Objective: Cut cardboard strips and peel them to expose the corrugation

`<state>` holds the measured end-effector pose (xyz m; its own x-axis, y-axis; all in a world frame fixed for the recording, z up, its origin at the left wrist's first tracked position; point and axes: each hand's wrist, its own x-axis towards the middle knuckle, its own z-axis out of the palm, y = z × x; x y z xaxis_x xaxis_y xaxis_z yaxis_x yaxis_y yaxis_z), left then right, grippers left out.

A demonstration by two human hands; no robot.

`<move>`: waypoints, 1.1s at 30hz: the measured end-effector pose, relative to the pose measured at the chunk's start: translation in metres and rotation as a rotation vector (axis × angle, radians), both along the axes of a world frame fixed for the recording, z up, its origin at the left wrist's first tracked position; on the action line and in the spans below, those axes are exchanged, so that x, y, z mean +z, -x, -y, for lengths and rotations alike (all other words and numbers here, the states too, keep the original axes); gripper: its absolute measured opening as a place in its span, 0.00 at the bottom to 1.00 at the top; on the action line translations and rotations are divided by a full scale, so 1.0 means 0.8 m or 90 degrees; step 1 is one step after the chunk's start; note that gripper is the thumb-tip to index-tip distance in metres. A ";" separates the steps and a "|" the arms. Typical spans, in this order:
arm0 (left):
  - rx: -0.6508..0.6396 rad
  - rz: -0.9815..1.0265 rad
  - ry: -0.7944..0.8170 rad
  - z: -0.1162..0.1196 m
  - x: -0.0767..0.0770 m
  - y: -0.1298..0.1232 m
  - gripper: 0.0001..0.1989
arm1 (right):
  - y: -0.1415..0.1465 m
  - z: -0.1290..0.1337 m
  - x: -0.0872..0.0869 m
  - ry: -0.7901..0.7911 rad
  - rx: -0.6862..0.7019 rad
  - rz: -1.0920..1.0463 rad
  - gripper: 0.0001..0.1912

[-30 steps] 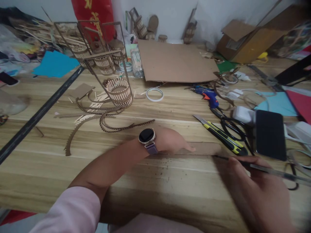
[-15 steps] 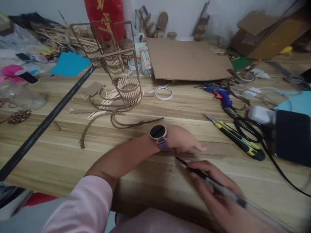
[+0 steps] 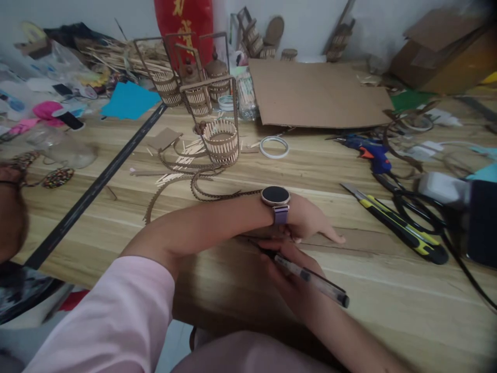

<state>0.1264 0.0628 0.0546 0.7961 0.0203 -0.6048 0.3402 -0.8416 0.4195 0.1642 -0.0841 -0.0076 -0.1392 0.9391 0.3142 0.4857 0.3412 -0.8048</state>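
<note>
My left hand, with a round watch on its wrist, rests over a flat brown cardboard strip on the table. One finger stretches out to the right along the strip; the others are mostly hidden beneath the hand. Below the left wrist, my right hand is closed around a clear-barrelled pen. Its tip points left, close to the strip's near edge, and its dark end sticks out toward the lower right.
A yellow-black utility knife and a blue glue gun lie to the right. Ahead stand a small stick basket, a tape roll and a cardboard sheet. Another person's arm shows at the left edge.
My right hand has moved left with the pen, in under the left wrist. The view has shifted left, and another person's arm has come in at the left edge.
</note>
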 end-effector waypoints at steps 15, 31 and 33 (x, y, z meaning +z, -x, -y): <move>0.014 -0.020 0.018 0.002 -0.002 -0.001 0.51 | 0.021 -0.012 -0.002 -0.042 0.024 -0.036 0.12; 0.010 -0.018 0.017 0.002 -0.001 -0.001 0.50 | 0.019 -0.014 -0.002 -0.059 0.045 0.000 0.10; 0.010 -0.022 0.018 0.002 -0.002 -0.001 0.50 | 0.018 -0.013 -0.002 -0.061 0.043 0.005 0.09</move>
